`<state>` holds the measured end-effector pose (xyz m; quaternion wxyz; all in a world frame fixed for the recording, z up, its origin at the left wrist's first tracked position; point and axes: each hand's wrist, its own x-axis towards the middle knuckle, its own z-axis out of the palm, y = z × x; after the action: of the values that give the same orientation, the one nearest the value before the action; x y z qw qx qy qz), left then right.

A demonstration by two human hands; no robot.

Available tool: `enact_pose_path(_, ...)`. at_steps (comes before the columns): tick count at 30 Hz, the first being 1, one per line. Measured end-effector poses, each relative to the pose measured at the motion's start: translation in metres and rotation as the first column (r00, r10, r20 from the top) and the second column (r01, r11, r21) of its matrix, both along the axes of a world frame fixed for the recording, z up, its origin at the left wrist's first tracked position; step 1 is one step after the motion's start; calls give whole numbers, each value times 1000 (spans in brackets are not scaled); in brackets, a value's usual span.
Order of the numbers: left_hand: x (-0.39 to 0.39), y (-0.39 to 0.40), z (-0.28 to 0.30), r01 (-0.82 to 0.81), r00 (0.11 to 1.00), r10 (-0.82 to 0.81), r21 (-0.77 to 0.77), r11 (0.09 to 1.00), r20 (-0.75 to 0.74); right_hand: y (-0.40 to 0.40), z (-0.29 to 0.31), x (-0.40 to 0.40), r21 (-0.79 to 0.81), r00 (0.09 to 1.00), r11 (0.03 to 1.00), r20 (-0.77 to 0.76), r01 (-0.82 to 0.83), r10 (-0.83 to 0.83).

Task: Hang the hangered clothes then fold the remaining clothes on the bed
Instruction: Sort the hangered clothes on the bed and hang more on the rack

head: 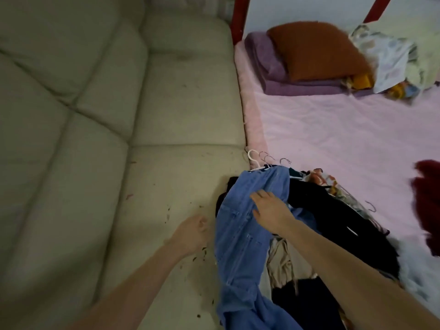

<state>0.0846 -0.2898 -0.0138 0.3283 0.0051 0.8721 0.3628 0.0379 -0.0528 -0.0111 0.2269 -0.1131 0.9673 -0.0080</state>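
Note:
A pile of hangered clothes lies at the near left edge of the pink bed point(333, 129). On top is a blue denim garment point(240, 236), over black clothes point(321, 210) and a floral piece point(326, 181). Several hanger hooks point(266, 159) stick out at the pile's far end. My right hand point(269, 208) rests flat on the denim, fingers straight. My left hand point(192, 231) hovers beside the denim over the cream cushion, fingers curled into a loose fist with nothing visible in it.
A cream padded sofa point(95, 139) fills the left side, with dark specks near my left hand. At the bed's far end lie a purple folded blanket point(273, 67), an orange pillow point(316, 48) and crumpled light clothes point(390, 55). A dark red garment point(428, 198) sits at the right edge.

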Motion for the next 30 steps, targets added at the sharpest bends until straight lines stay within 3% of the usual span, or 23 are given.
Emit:
enact_pose_path(3, -25, 21, -28, -71, 996, 75, 96, 993, -43, -7, -34, -64, 107, 966, 961, 7, -257, 258)
enact_pose_path(7, -58, 56, -61, -124, 987, 141, 182, 975, -80, 2, -72, -119, 287, 833, 786, 108, -548, 542)
enact_pose_path(10, -67, 73, -91, -163, 984, 174, 210, 964, -34, 17, -82, -118, 208, 814, 790, 69, -577, 576)
enact_pose_path(12, -56, 83, -102, -100, 992, 110, 165, 981, -56, 36, -77, -95, 106, 803, 798, 5, -593, 596)
enact_pose_path(15, -32, 94, -103, 72, 952, -68, 3, 997, -298, 80, -72, -59, -49, 791, 802, -212, -595, 574)
enact_pose_path(17, -16, 99, -104, 183, 861, -210, -105, 978, -463, 112, -73, -38, -133, 837, 833, -201, -538, 509)
enact_pose_path(19, -4, 102, -109, 261, 790, -328, -200, 944, -518, 135, -76, -26, -158, 877, 865, -159, -476, 453)
enact_pose_path(21, 2, 105, -111, 289, 783, -385, -262, 921, -488, 150, -79, -19, -138, 868, 864, -194, -485, 456)
enact_pose_path(23, 5, 104, -108, 258, 792, -353, -251, 933, -499, 157, -80, -17, -113, 836, 844, -258, -524, 485)
enact_pose_path(27, -8, 115, -96, 50, 822, -111, -123, 991, -559, 150, -77, -15, -72, 808, 846, -351, -528, 474)
enact_pose_path(30, -20, 136, -88, -105, 937, 110, 33, 994, -333, 150, -82, -4, -110, 840, 888, -394, -446, 373)
